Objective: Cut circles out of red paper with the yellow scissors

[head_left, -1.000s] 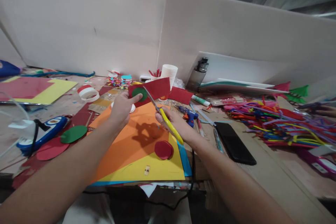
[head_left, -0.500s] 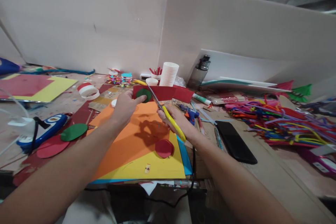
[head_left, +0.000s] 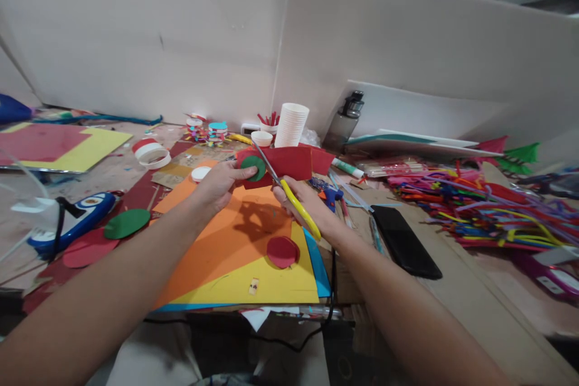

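My left hand point(head_left: 221, 186) pinches a green paper circle point(head_left: 254, 167) against a strip of red paper point(head_left: 292, 161), thumb on top. My right hand point(head_left: 310, 196) grips yellow-handled scissors point(head_left: 296, 205). Their metal blades point up and left across the red paper, just right of the green circle; whether they are parted I cannot tell. Below both hands lie an orange sheet point(head_left: 212, 253) and a yellow sheet point(head_left: 284, 289). Small red circles point(head_left: 281, 251) rest on these sheets. Another green circle point(head_left: 127, 224) and a red circle point(head_left: 90, 247) lie beside my left forearm.
A stack of white paper cups point(head_left: 292, 125) and a dark bottle point(head_left: 342, 126) stand near the back panel. To the right are a black phone point(head_left: 404, 241), a blue glue gun point(head_left: 332, 196) and heaped pipe cleaners point(head_left: 479, 205). A black cable point(head_left: 333, 277) hangs over the front edge.
The green circle and red paper have shifted slightly right and towards me. My left thumb now presses on the circle, and more of the white lid-like disc beside that hand shows. The scissors have barely moved.
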